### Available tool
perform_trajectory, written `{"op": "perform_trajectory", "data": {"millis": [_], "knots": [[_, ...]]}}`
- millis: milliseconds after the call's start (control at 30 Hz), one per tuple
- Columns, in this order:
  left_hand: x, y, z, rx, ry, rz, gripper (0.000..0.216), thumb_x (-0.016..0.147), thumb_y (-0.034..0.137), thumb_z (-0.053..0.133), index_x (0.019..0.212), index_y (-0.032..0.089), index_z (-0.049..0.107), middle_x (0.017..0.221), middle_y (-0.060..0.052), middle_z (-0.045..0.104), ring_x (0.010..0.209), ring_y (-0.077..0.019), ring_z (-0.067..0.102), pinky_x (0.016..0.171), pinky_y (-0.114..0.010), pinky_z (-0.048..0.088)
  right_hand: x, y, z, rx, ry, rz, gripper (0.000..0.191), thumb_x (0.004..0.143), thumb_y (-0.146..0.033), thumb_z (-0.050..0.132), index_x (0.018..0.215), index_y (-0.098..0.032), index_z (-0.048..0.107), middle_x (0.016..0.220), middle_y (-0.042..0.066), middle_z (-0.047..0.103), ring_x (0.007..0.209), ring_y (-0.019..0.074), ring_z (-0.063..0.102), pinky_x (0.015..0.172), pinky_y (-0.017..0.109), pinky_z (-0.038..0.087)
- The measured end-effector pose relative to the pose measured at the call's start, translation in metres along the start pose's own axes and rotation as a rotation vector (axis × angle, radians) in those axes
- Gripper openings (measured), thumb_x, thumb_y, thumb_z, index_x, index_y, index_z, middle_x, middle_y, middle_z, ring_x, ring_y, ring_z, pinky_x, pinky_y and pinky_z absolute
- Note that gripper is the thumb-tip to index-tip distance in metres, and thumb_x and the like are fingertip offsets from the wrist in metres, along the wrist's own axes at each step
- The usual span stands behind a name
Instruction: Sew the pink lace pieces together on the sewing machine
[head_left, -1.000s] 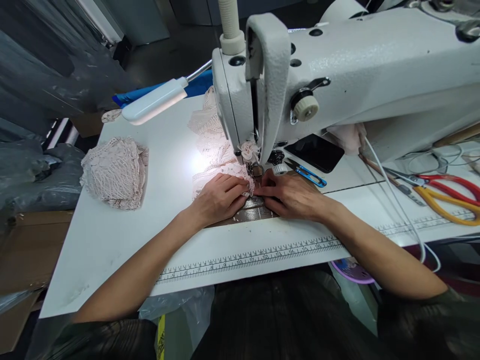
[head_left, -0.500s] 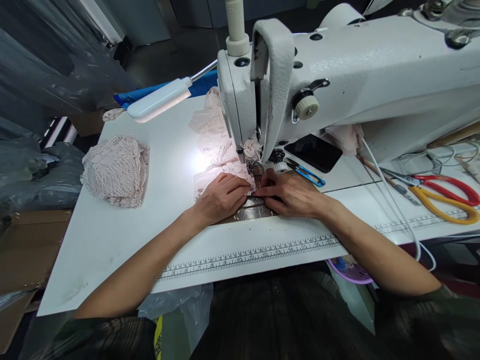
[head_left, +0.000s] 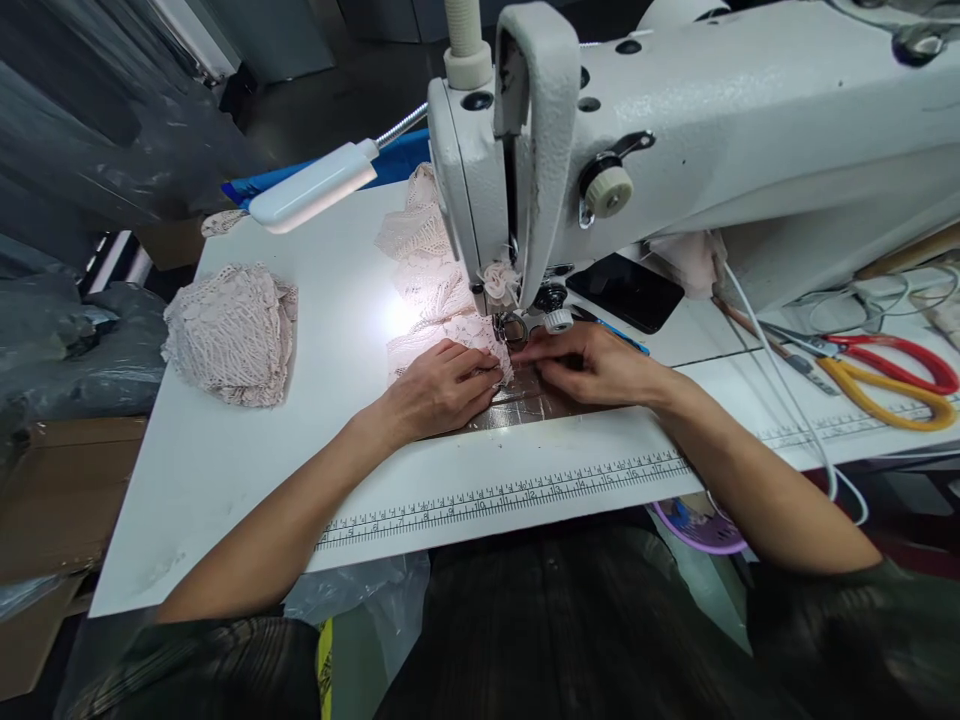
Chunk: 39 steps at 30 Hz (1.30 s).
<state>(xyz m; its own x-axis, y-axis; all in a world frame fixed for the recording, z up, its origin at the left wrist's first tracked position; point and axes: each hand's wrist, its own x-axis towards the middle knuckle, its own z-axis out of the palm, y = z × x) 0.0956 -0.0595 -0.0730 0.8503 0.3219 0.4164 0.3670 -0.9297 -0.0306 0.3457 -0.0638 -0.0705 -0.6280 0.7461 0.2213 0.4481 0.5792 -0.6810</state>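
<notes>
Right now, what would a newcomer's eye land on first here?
The big white sewing machine, filling the upper right. Next, the pale lace, lit by the lamp to its left, with the left hand on its near end and the right hand by its right edge. Then the red-and-yellow scissors at far right.

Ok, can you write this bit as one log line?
left hand: on pale lace | right hand: near its edge, by sewing machine | lace bundle: on table | phone: beyond right hand

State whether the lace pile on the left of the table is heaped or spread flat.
Heaped: the lace pile rises in a rounded mound, with folded layers showing along its right side.
</notes>
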Motion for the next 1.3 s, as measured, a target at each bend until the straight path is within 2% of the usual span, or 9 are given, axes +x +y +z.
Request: {"op": "perform_trajectory", "data": {"millis": [67,133,267,400,567,733,900,1133,1300], "knots": [[-0.001,0.000,0.001,-0.013,0.010,-0.004,0.013,0.092,0.017,0.057,0.101,0.013,0.066,0.102,-0.010,0.071,0.085,-0.0172,0.067,0.073,-0.033,0.056,0.001,0.001,0.002,-0.020,0.084,0.040,0.036,0.085,-0.015,0.047,0.113,-0.019,0.072,0.092,0.004,0.067,0.077,0.0130,0.058,0.077,0.026,0.046],[-0.001,0.001,0.003,-0.025,0.029,-0.008,0.013,0.091,0.016,0.059,0.101,0.013,0.066,0.101,-0.010,0.071,0.085,-0.0174,0.067,0.073,-0.033,0.057,0.001,0.002,0.005,-0.072,0.100,0.041,0.038,0.088,-0.016,0.046,0.117,-0.018,0.070,0.096,0.006,0.067,0.081,0.0141,0.059,0.079,0.027,0.046],[-0.002,0.001,0.005,-0.045,0.095,-0.020,0.014,0.088,0.015,0.062,0.101,0.013,0.067,0.098,-0.010,0.071,0.083,-0.0172,0.068,0.072,-0.033,0.058,-0.001,0.003,0.012,-0.267,0.024,0.011,0.038,0.091,-0.022,0.047,0.124,-0.023,0.067,0.112,0.010,0.062,0.083,0.0165,0.057,0.077,0.029,0.044],[-0.003,0.000,0.006,-0.083,0.130,-0.026,0.017,0.089,0.014,0.060,0.105,0.014,0.066,0.099,-0.009,0.071,0.087,-0.0160,0.069,0.075,-0.033,0.060,-0.002,0.003,0.013,-0.364,-0.027,0.003,0.039,0.091,-0.022,0.048,0.126,-0.027,0.065,0.113,0.010,0.059,0.082,0.0173,0.055,0.074,0.030,0.044],[-0.004,-0.002,0.005,-0.047,0.117,0.049,0.018,0.087,0.012,0.062,0.106,0.012,0.064,0.102,-0.012,0.071,0.086,-0.0179,0.069,0.075,-0.035,0.061,-0.002,0.002,0.012,-0.370,-0.024,-0.003,0.040,0.091,-0.020,0.047,0.126,-0.028,0.065,0.112,0.010,0.059,0.083,0.0175,0.055,0.075,0.030,0.044],[-0.005,-0.001,0.005,-0.026,0.068,0.045,0.015,0.090,0.013,0.058,0.104,0.013,0.063,0.105,-0.012,0.070,0.092,-0.0194,0.069,0.078,-0.037,0.062,-0.002,0.003,0.012,-0.349,-0.009,-0.032,0.040,0.091,-0.020,0.047,0.125,-0.027,0.066,0.110,0.010,0.059,0.081,0.0162,0.054,0.075,0.029,0.043],[-0.006,-0.001,0.006,-0.022,0.084,0.059,0.015,0.090,0.012,0.057,0.103,0.011,0.063,0.106,-0.014,0.070,0.096,-0.0207,0.069,0.080,-0.038,0.062,-0.002,0.004,0.013,-0.344,-0.014,-0.009,0.040,0.091,-0.021,0.046,0.125,-0.028,0.066,0.111,0.010,0.060,0.078,0.0157,0.054,0.073,0.029,0.044],[-0.005,0.001,0.003,-0.035,0.096,0.057,0.018,0.088,0.008,0.058,0.106,0.009,0.062,0.105,-0.014,0.069,0.095,-0.0198,0.069,0.082,-0.037,0.063,0.001,0.004,0.005,-0.172,0.143,0.035,0.038,0.093,-0.018,0.044,0.123,-0.018,0.067,0.098,0.008,0.065,0.089,0.0170,0.059,0.083,0.029,0.046],[-0.004,0.002,0.002,-0.039,0.082,0.032,0.017,0.089,0.009,0.058,0.105,0.010,0.063,0.105,-0.013,0.069,0.095,-0.0192,0.068,0.080,-0.036,0.063,0.002,0.003,0.007,-0.209,0.143,0.018,0.038,0.093,-0.019,0.045,0.124,-0.019,0.066,0.097,0.008,0.064,0.087,0.0171,0.058,0.081,0.029,0.046]]}}
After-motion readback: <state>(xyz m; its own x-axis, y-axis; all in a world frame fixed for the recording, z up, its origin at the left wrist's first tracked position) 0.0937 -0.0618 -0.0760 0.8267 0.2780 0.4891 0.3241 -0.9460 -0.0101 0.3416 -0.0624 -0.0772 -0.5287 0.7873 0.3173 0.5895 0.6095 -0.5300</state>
